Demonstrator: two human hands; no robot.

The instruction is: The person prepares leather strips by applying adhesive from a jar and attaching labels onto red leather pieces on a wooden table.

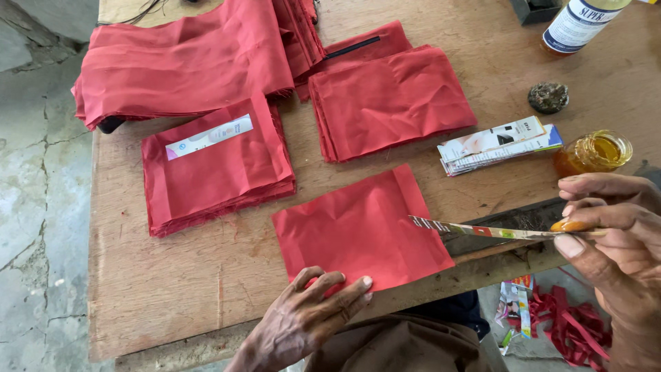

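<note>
A single red cloth piece lies flat at the near edge of the wooden table. My left hand presses its near corner with spread fingers. My right hand pinches a narrow printed card strip, smeared with orange glue near my fingers. The strip's far tip rests over the cloth's right edge.
Stacks of red cloth pieces and a folded red bundle fill the far side. A pile of printed cards, an open jar of amber glue, a bottle and a dark lump sit at the right. Red scraps lie on the floor.
</note>
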